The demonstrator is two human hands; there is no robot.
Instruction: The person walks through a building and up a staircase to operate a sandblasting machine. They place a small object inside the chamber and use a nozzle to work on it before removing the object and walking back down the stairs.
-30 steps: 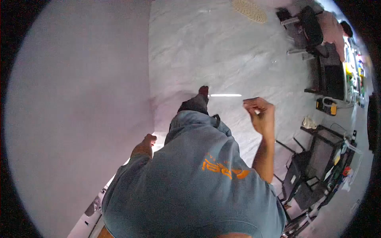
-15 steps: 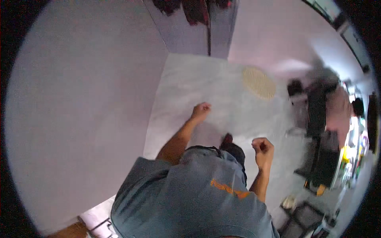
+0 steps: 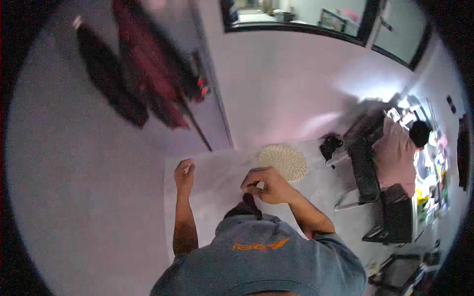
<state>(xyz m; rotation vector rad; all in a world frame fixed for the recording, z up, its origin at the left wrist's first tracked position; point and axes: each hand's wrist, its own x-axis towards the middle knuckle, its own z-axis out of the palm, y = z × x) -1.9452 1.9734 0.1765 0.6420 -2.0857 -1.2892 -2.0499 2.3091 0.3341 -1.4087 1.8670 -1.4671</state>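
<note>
My left hand (image 3: pixel 184 176) is held out at the left, its fingers curled in loosely with nothing visible in them. In front of my body, my right hand (image 3: pixel 269 185) has its fingers bent towards the thumb, a small gap showing between them; I see no object there. It appears above my foot (image 3: pixel 250 201) and close to a round woven mat (image 3: pixel 282 162) on the pale floor (image 3: pixel 217 177), without touching the mat.
Dark and red clothes (image 3: pixel 143 64) hang at the upper left. A person in a pink top (image 3: pixel 393 153) sits at a cluttered, lit desk on the right, with black chairs (image 3: pixel 364 170) alongside. A framed window (image 3: pixel 296 27) is in the wall ahead.
The view has tilted up and turned, bringing the hanging clothes and window further into sight. My right hand has moved inward across my body, and my left hand now appears further left.
</note>
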